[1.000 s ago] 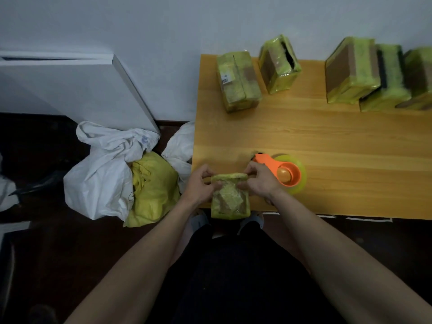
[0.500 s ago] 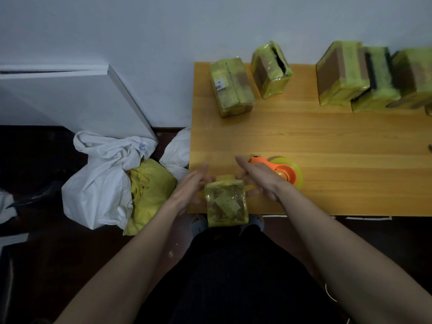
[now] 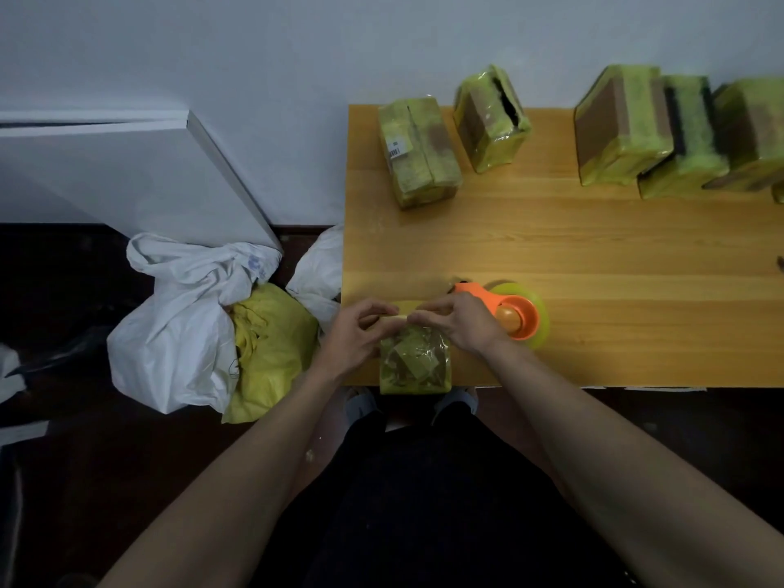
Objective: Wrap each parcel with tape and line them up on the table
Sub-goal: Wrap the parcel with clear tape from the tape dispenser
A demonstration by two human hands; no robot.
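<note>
A small parcel [image 3: 415,362] wrapped in yellow-green tape stands at the wooden table's [image 3: 594,244] near left edge. My left hand [image 3: 356,333] grips its upper left side, fingers curled over the top. My right hand [image 3: 460,322] holds the upper right side, fingertips pinching at the top edge. Just right of my right hand lies an orange tape dispenser [image 3: 515,316] with a yellow-green roll. Several taped parcels stand along the far edge: one [image 3: 418,152], another [image 3: 492,118], and a cluster [image 3: 623,125] at the right.
White plastic bags [image 3: 178,320] and a yellow bag [image 3: 271,350] lie on the dark floor left of the table. A white board [image 3: 127,176] leans against the wall behind them. Bare wood lies between the far parcels and the dispenser.
Half a second ago both hands were flat and open beside the parcel; now their fingers are curled over its top edge. The parcel has turned slightly upright.
</note>
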